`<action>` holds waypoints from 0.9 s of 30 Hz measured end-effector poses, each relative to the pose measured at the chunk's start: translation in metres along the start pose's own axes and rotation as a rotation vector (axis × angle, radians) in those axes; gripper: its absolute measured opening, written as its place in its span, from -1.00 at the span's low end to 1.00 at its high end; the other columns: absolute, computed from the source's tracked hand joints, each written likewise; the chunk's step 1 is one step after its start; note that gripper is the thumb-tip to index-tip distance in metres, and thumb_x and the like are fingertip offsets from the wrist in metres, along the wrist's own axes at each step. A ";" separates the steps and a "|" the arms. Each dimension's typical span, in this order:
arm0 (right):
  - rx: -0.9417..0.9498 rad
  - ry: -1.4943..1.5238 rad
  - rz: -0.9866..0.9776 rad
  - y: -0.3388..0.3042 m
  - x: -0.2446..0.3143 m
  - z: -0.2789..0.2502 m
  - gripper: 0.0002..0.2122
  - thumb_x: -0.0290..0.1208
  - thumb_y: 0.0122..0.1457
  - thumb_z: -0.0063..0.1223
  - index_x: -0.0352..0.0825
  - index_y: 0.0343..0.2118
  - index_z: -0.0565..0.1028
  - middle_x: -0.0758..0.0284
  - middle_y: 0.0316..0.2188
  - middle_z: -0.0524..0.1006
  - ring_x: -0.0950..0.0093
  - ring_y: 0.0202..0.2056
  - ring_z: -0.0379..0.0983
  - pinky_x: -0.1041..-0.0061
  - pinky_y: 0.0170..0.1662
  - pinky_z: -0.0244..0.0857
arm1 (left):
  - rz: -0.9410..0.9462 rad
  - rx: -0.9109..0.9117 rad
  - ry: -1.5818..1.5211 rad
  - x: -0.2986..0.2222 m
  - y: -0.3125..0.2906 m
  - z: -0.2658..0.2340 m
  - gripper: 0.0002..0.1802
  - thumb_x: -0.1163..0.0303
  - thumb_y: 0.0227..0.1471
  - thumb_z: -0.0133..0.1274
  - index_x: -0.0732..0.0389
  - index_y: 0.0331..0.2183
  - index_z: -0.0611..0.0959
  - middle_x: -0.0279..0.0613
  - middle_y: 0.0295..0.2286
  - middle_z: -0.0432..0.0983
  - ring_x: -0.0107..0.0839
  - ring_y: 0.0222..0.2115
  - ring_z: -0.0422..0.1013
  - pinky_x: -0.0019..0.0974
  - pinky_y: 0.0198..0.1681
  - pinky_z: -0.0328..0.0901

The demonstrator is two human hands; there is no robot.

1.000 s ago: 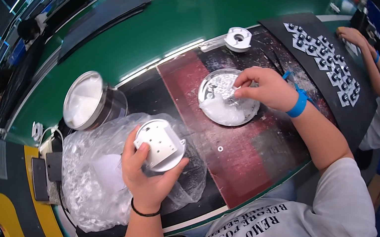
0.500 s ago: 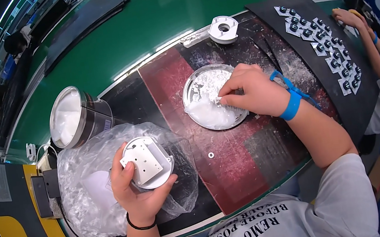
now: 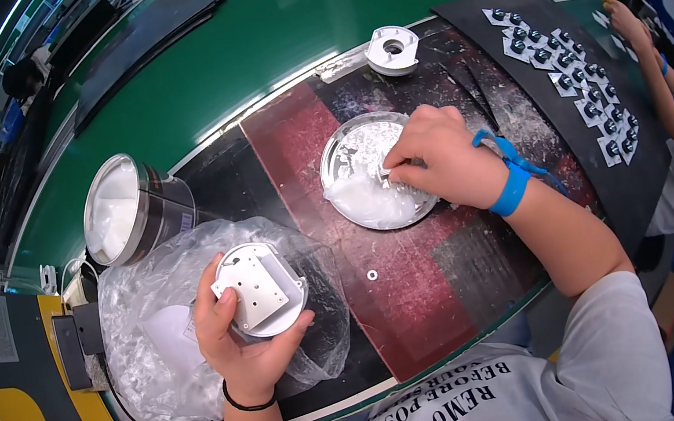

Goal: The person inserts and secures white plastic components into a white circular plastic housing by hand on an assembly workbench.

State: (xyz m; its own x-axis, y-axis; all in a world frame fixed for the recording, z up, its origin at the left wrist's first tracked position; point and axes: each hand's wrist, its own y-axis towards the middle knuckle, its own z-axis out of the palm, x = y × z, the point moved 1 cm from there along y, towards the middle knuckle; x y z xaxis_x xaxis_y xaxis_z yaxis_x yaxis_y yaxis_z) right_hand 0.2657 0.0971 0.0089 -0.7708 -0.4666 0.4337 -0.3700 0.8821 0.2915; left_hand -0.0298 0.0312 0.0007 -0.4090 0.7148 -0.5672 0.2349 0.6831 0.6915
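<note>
My left hand [image 3: 240, 351] is closed around the rim of a round white housing [image 3: 273, 267], its raised flat plate with small holes facing up. Over a shallow round metal lid [image 3: 326, 168], my right hand [image 3: 453, 157] has thumb and forefinger pinched together. A small pale piece shows at those fingertips, too hidden to name. White paste [image 3: 365, 157] coats the inside of the lid, and a crumpled clear plastic film [image 3: 371, 203] lies across its near part. A small white ring [image 3: 372, 275] lies on the red mat between my hands.
A clear plastic bag [image 3: 154, 366] lies beneath my left hand, beside a tilted can [image 3: 164, 213] of white material. Farther back sits a white part with a round hole [image 3: 395, 68]. Several dark-topped pieces [image 3: 568, 59] stand on a black sheet [image 3: 471, 23]; beyond is another person's arm [image 3: 638, 35].
My right fingertips have shifted slightly within the lid, still pinched. My left hand keeps the housing nearly still. At the right, the other person's hand has moved up and away.
</note>
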 end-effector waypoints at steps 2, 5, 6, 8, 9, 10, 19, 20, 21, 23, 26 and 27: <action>-0.017 -0.039 -0.009 0.000 0.001 -0.001 -0.91 -0.40 -0.10 0.16 -0.19 -0.47 0.58 0.43 -0.48 0.50 0.44 -0.24 0.33 0.42 -0.10 0.03 | -0.004 0.001 0.003 0.000 0.000 0.000 -0.07 0.34 -0.47 0.42 0.02 -0.01 0.28 0.28 -0.04 0.22 -0.04 -0.13 0.38 -0.16 -0.13 0.35; -0.087 -0.074 -0.024 0.001 0.003 -0.006 -0.91 -0.39 -0.07 0.14 -0.21 -0.46 0.57 0.39 -0.46 0.50 0.39 -0.28 0.35 0.39 -0.14 0.10 | 0.000 0.004 0.023 -0.002 -0.001 0.000 -0.08 0.34 -0.47 0.42 0.03 -0.01 0.29 0.27 -0.04 0.23 -0.04 -0.13 0.38 -0.16 -0.12 0.34; -0.050 0.046 0.034 0.001 0.001 -0.007 -0.90 -0.38 -0.02 0.12 -0.25 -0.44 0.56 0.38 -0.45 0.51 0.42 -0.31 0.36 0.43 -0.17 0.15 | -0.002 0.002 0.028 -0.001 -0.002 0.000 -0.08 0.34 -0.47 0.42 0.03 -0.01 0.29 0.27 -0.04 0.23 -0.05 -0.13 0.38 -0.16 -0.12 0.33; -0.012 0.166 0.090 0.002 0.000 -0.009 -0.88 -0.37 0.03 0.09 -0.29 -0.42 0.55 0.37 -0.45 0.51 0.46 -0.34 0.38 0.47 -0.19 0.20 | -0.004 -0.001 0.033 -0.001 -0.002 0.000 -0.08 0.35 -0.47 0.42 0.04 -0.02 0.29 0.27 -0.04 0.23 -0.05 -0.12 0.37 -0.17 -0.12 0.33; 0.095 0.432 0.295 0.003 0.000 -0.011 -0.85 -0.36 0.08 0.05 -0.33 -0.39 0.54 0.38 -0.44 0.50 0.52 -0.35 0.38 0.53 -0.21 0.22 | -0.002 -0.001 0.029 -0.001 -0.002 0.000 -0.08 0.35 -0.47 0.42 0.04 -0.02 0.29 0.27 -0.04 0.23 -0.04 -0.12 0.37 -0.17 -0.12 0.33; 0.204 0.698 0.499 0.003 0.000 -0.012 -0.82 -0.36 0.13 0.01 -0.38 -0.36 0.52 0.38 -0.44 0.50 0.58 -0.37 0.38 0.59 -0.23 0.25 | 0.000 -0.001 0.027 -0.001 -0.002 0.000 -0.09 0.35 -0.47 0.42 0.05 -0.03 0.29 0.27 -0.04 0.23 -0.04 -0.12 0.37 -0.17 -0.12 0.33; 0.196 1.023 0.410 0.001 0.003 -0.016 -0.81 -0.39 0.17 -0.05 -0.42 -0.27 0.48 0.42 -0.42 0.48 0.65 -0.34 0.35 0.66 -0.19 0.22 | -0.002 0.008 0.029 -0.001 -0.001 0.000 -0.08 0.36 -0.48 0.43 0.05 -0.03 0.29 0.27 -0.04 0.23 -0.05 -0.13 0.38 -0.18 -0.12 0.33; 0.196 1.023 0.410 0.001 0.002 -0.014 -0.81 -0.39 0.17 -0.05 -0.42 -0.27 0.48 0.42 -0.42 0.48 0.65 -0.34 0.35 0.66 -0.19 0.22 | -0.002 0.007 0.030 -0.002 -0.001 0.000 -0.08 0.36 -0.48 0.43 0.05 -0.03 0.29 0.27 -0.04 0.23 -0.05 -0.13 0.38 -0.18 -0.12 0.33; 0.179 1.001 0.383 0.001 0.000 -0.012 -0.79 -0.36 0.14 -0.01 -0.41 -0.27 0.50 0.41 -0.41 0.49 0.64 -0.33 0.36 0.65 -0.21 0.24 | -0.005 0.009 0.033 -0.002 -0.001 0.000 -0.08 0.36 -0.48 0.43 0.05 -0.03 0.29 0.27 -0.04 0.23 -0.05 -0.13 0.38 -0.18 -0.12 0.33; 0.160 0.979 0.357 0.000 -0.001 -0.011 -0.77 -0.33 0.12 0.02 -0.40 -0.28 0.51 0.39 -0.40 0.51 0.63 -0.33 0.38 0.64 -0.22 0.25 | -0.007 0.011 0.036 -0.002 0.000 0.001 -0.08 0.36 -0.49 0.43 0.05 -0.03 0.29 0.26 -0.04 0.23 -0.05 -0.13 0.38 -0.18 -0.12 0.33; 0.143 0.977 0.377 0.001 0.001 -0.011 -0.76 -0.34 0.09 0.06 -0.41 -0.27 0.51 0.37 -0.39 0.52 0.62 -0.32 0.39 0.63 -0.21 0.26 | -0.012 0.014 0.021 -0.002 0.000 0.001 -0.08 0.35 -0.48 0.43 0.05 -0.03 0.29 0.26 -0.03 0.23 -0.05 -0.13 0.38 -0.18 -0.12 0.33; 0.162 0.949 0.390 0.002 0.001 -0.012 -0.79 -0.39 0.10 0.05 -0.42 -0.26 0.50 0.38 -0.37 0.51 0.64 -0.29 0.38 0.64 -0.18 0.25 | -0.010 0.013 0.031 -0.002 -0.001 0.000 -0.08 0.35 -0.49 0.43 0.05 -0.03 0.29 0.26 -0.03 0.23 -0.05 -0.13 0.38 -0.19 -0.12 0.33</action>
State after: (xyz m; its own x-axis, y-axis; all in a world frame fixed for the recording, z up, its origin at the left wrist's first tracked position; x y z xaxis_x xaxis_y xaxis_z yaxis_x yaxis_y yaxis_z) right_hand 0.2703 0.0973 0.0202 -0.1527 0.0565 0.9867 -0.3017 0.9480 -0.1010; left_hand -0.0288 0.0293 0.0014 -0.4382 0.7033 -0.5598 0.2424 0.6922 0.6798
